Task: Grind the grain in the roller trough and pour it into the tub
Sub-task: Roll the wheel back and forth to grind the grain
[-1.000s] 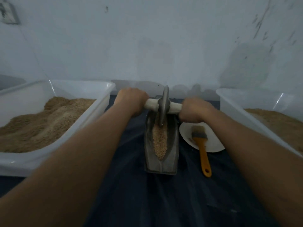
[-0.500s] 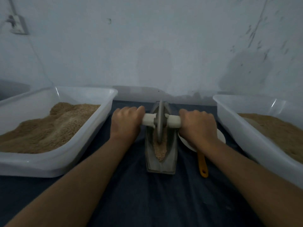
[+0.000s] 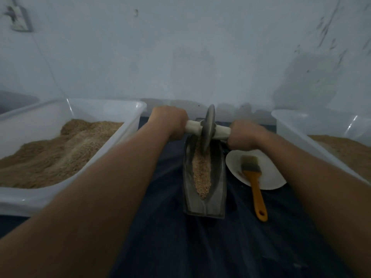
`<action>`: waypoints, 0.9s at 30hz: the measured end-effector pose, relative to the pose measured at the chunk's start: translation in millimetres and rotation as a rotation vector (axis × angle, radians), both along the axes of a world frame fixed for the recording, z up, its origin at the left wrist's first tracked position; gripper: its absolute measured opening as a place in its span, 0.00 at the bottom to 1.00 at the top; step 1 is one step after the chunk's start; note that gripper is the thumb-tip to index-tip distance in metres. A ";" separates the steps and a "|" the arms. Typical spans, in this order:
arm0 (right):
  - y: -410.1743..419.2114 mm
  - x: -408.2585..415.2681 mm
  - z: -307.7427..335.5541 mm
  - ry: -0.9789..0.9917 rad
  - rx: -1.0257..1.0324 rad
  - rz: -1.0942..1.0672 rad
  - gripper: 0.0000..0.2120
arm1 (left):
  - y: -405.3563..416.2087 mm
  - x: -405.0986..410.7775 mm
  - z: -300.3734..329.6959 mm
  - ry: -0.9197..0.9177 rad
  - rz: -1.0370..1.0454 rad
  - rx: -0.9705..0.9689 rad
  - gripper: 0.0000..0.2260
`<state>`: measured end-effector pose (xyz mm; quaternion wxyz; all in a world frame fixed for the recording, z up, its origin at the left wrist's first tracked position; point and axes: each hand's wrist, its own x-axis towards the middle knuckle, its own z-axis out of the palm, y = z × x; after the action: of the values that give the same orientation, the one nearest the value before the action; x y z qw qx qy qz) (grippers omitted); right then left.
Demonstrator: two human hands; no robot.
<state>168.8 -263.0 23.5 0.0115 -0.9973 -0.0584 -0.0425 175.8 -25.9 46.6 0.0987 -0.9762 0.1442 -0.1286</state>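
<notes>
While the grinding goes on and no pouring has begun, the items stand as follows, left to right.

1. White rectangular plastic tub (image 3: pixel 132 125), left of the left hand's fingers: heaped with tan ground meal; by my reading the likely destination for the pour.
2. Left hand (image 3: pixel 168 121): fingers curled round the left end of the pale cylindrical wooden handle (image 3: pixel 192 126).
3. Grey metal roller disc (image 3: pixel 207 131), between the two sets of fingers: standing on edge at the far end of the dark grey boat-shaped metal trough (image 3: pixel 200 207).
4. Coarse tan grain (image 3: pixel 201 173): lying along the trough channel, nearer than the fingers; looks only partly broken, so more passes seem needed.
5. Right hand (image 3: pixel 244 135): fingers wrapped round the handle's right end.
6. Orange-handled bristle brush (image 3: pixel 256 185) on a white round plate (image 3: pixel 271 177), just nearer than the right fingers: unused.
7. Second white plastic tub (image 3: pixel 291 125), right of the right fingers: also holding meal.

All rest on a dark-cloth-covered counter (image 3: pixel 200 247).
</notes>
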 end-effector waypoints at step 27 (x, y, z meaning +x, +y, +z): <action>14.2 13.9 23.2 0.025 -0.078 0.079 0.11 | 15.1 -0.8 -33.5 -0.176 -0.016 -0.141 0.10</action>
<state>182.7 -248.8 46.6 -0.0251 -0.9944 -0.0992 -0.0271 175.1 -10.8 13.0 0.0407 -0.9645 0.1335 -0.2242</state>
